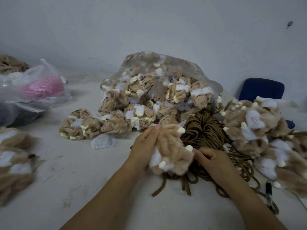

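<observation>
Left hand [146,146] grips plush toy [172,150] on its left side. Right hand [211,160] pinches its right edge. Toy sits over the brown cord bundle [204,127], just in front of the clear bag [166,63] of plush pieces.

Pink-filled plastic bag [38,87]; blue chair [261,88]; marker [268,195]

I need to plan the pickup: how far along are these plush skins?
Done: a heap of fur-side-out tan plush skins with white faces, at right. In hand: the left hand grips one tan furry plush skin with cream paws; the right hand pinches its edge. Left: a bulging clear plastic bag of inside-out skins and a few loose ones beside it.
</observation>
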A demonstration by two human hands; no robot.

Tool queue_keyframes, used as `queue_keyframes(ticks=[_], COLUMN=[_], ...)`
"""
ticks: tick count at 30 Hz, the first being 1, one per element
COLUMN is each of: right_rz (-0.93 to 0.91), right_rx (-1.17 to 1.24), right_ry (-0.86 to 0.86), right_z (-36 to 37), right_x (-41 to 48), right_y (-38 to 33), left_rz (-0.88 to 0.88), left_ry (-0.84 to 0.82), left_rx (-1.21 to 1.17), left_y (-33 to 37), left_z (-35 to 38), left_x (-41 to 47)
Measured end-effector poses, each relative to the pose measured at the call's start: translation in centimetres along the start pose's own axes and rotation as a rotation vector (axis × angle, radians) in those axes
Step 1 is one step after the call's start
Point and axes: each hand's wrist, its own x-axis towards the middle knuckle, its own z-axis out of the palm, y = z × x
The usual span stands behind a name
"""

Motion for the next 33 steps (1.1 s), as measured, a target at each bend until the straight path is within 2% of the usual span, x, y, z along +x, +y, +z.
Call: queue_keyframes(ticks=[5,8,9,11,12,15,16,20,22,24,26,29,33], right_rz=[-0.008,0.007,0.019,0.041,0.053,0.086,0.089,0.116,0.122,0.133,0.153,0.164,0.173], right_rx=[0.015,0.029,0.037,0.058,0.063,0.044,0.039,0.072,0.068,0.072,0.075,0.058,0.062], right_ry=[-0.022,-0.031,-0.027,-0.01,0.002,0.045,0.053,0.094,0.095,0.102,0.12,0.128,0.133], right_z=[0.1,0.7,1.0,1.5,1.8,2.0,1.9,1.6,1.6,1.6,1.4,1.4,1.5], right_x=[-0.1,-0.3,-0.3,-0.3,-0.3,-0.1,-0.1,0.1,0.0,-0.1,-0.1,-0.1,0.1], right_y=[-0.3,-0.7,-0.9,-1.0,-1.0,-0.7,-0.7,-1.1,-1.3,-1.2,-1.1,-1.0,-0.6], left_rz=[-0.105,-0.272,-0.297,-0.27,-0.235,-0.181,-0.115,0.325,0.43,0.439,0.36,0.198,0.155], left_ry=[0.008,-0.114,-0.145,-0.087,-0.006,0.112,0.158,0.279,0.227,0.104,0.036,0.017,0.067], left_rx=[-0.074,-0.334,-0.34,-0.179,-0.087,-0.012,0.033,0.551,0.558,0.557,0.634,0.701,0.673], left_y=[0.1,0.4,0.4,-0.7,-1.2,-1.2,-1.1,-1.2,-1.4,-1.8,-2.3,-2.6,-2.1], left_z=[-0.2,0.0,0.1,0.3,0.3,0.7,0.6,0.4,0.7,1.0,0.9,0.6,0.2], left_x=[0.1,-0.2,-0.4,-0.4,-0.5,-0.4,-0.1,0.1,-0.4,-0.5,-0.2,0.2,0.4])
